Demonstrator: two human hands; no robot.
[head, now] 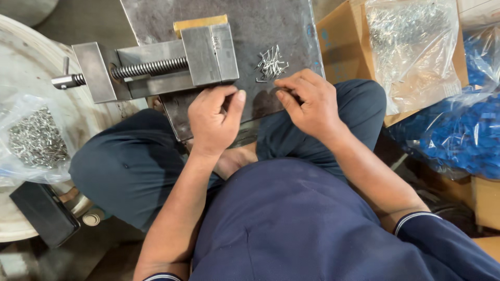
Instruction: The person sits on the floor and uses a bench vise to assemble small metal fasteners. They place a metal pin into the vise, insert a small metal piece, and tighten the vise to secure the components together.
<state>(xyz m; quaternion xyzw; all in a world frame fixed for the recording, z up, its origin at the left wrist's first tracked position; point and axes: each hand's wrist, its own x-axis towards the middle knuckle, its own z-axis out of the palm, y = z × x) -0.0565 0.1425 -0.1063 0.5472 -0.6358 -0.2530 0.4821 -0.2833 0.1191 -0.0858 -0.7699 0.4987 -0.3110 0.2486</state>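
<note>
Item: small metal pins (271,65), thin, silvery, short, lying in a loose crisscross heap on the dark steel plate (271,26) across your lap, just right of the grey vise (156,67). Your right hand (307,104) rests just below the heap, fingers curled; your left hand (214,119) sits beside it, fingers curled. What either holds, you cannot tell here.

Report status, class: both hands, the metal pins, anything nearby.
Left hand curled, fingertips on steel plate below vise. Right hand pinching by small pile of metal pins; grip contents unclear. Nothing between hands and pins.
</note>
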